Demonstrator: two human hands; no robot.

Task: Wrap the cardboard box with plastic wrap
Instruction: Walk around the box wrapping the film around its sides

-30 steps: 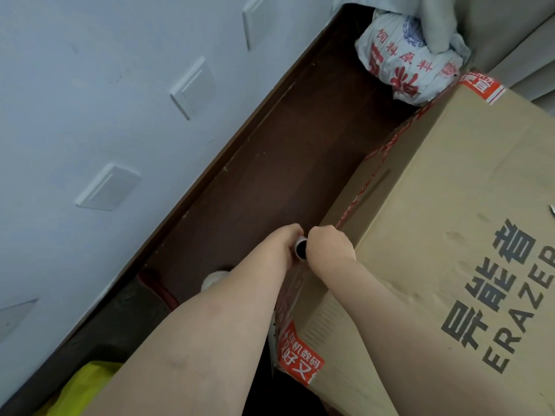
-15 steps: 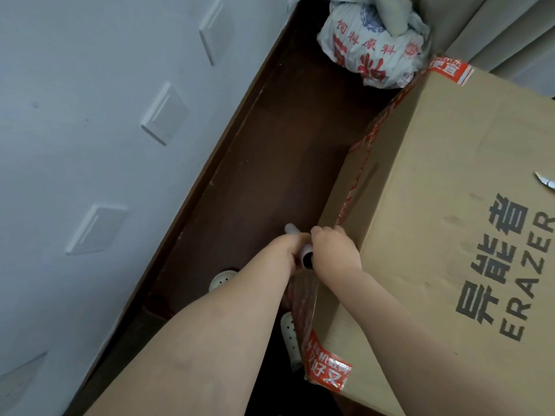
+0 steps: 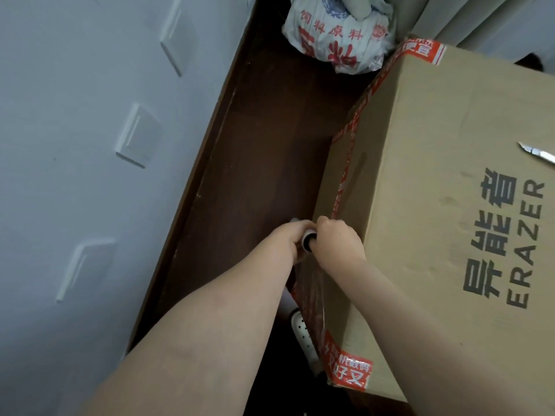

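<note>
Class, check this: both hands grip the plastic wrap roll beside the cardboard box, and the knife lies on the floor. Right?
No. The head view shows the knife lying on top of the cardboard box, not the floor. The left hand and right hand do grip the plastic wrap roll.

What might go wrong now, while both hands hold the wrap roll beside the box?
The knife lies loose on top of the cardboard box; pulling the film hard could shake it off. The left hand and right hand hold the roll in a narrow gap beside the wall, and the bag sits at the far corner, so the roll may catch there.
</note>
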